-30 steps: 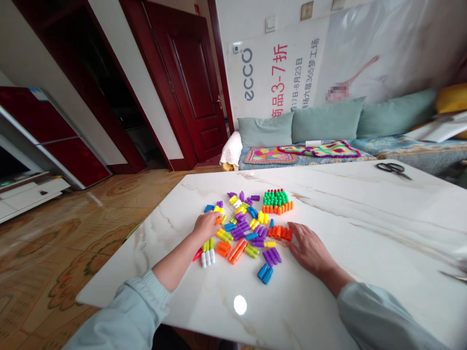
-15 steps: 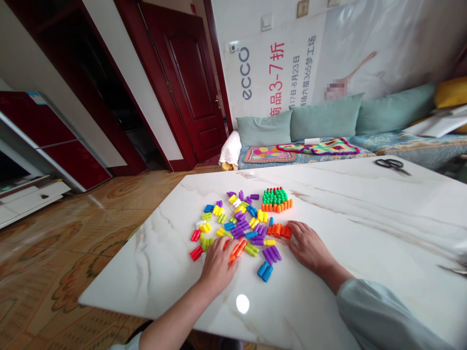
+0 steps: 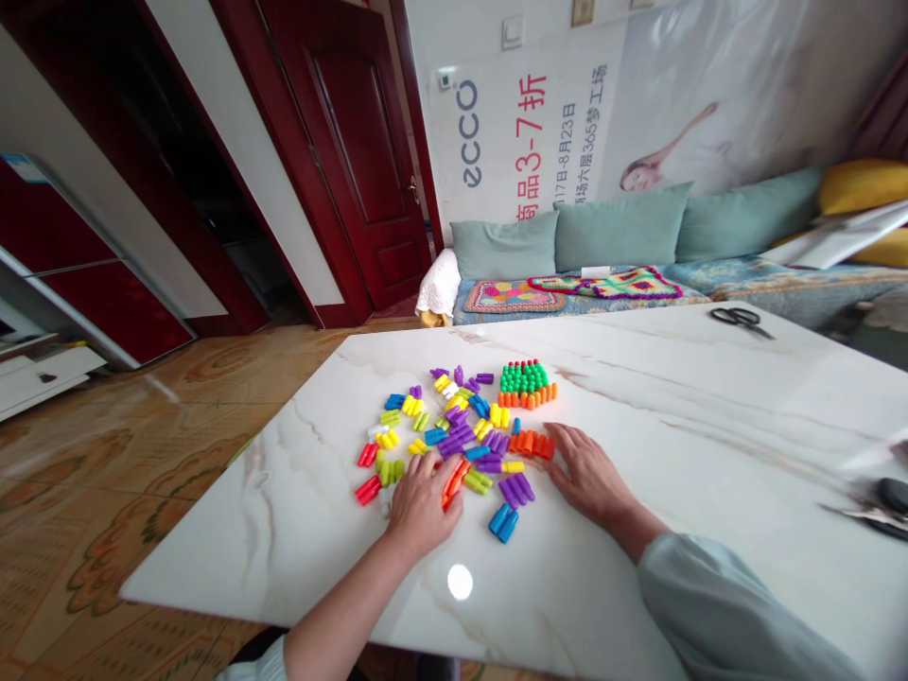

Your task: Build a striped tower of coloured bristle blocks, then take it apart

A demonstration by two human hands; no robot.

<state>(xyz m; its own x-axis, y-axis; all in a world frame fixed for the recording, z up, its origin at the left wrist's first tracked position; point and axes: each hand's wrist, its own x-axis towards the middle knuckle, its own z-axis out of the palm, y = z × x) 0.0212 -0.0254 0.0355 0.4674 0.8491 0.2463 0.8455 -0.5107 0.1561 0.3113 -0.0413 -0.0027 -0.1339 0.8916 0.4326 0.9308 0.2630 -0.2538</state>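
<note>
Left of the orange row (image 3: 532,445), the left hand (image 3: 422,506) curls over orange pieces (image 3: 454,483), pinch unclear; right of it, the right hand (image 3: 585,473) lies thumb spread, where a nudge could skew the row.

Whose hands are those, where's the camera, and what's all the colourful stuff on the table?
There's no robot here, just a person's two bare hands. The camera sits on their head, looking forward and down, so you see roughly what they see.

On the white, marble-patterned table lie lots of small, colourful, tube-shaped pieces. Farther back is a neat cluster of round green pieces with orange and red edges, and black-handled metal scissors.

The left hand is over some shiny orange tubes; I can't tell whether it grips them. The right hand rests beside a row of orange tubes, holding nothing visible.
</note>
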